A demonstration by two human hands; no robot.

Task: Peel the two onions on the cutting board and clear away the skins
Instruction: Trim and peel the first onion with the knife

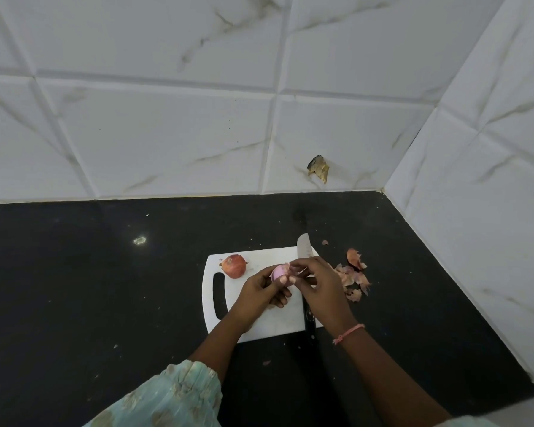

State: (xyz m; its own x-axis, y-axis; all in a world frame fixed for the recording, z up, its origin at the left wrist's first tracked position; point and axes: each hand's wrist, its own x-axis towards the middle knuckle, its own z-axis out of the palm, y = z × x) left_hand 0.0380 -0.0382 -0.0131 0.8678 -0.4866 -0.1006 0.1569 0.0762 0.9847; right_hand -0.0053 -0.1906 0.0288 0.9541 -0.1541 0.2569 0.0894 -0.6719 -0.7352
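**One onion in your hands, the other waiting on the board**

Your left hand (pixel 261 289) is curled round a pale, mostly peeled onion (pixel 278 273), holding it just above the white cutting board (pixel 259 326). Your right hand (pixel 318 286) meets it from the other side, with thumb and fingertips pinching a small flap of skin (pixel 288 266) at the top of that onion. Both hands are closed on their work, and they touch each other at the onion.

Beyond your left hand, toward the wall, the second onion (pixel 234 265) sits on the board with its reddish skin still on. It lies near the board's handle slot and well clear of your fingers.

Under your right hand a knife (pixel 304 246) lies along the board's right edge. Its blade tip shows past your knuckles on the far side, and its dark handle runs back toward you beneath your wrist. How the middle of it rests is hidden by the hand.

Just to the outside of your right hand, a heap of loose skins (pixel 353 277) lies on the black counter (pixel 90 288), off the board. A few small scraps are scattered on the counter near your forearms.

A pink thread band (pixel 349 333) circles your right wrist, and a pale green patterned sleeve (pixel 173 396) covers your left arm.
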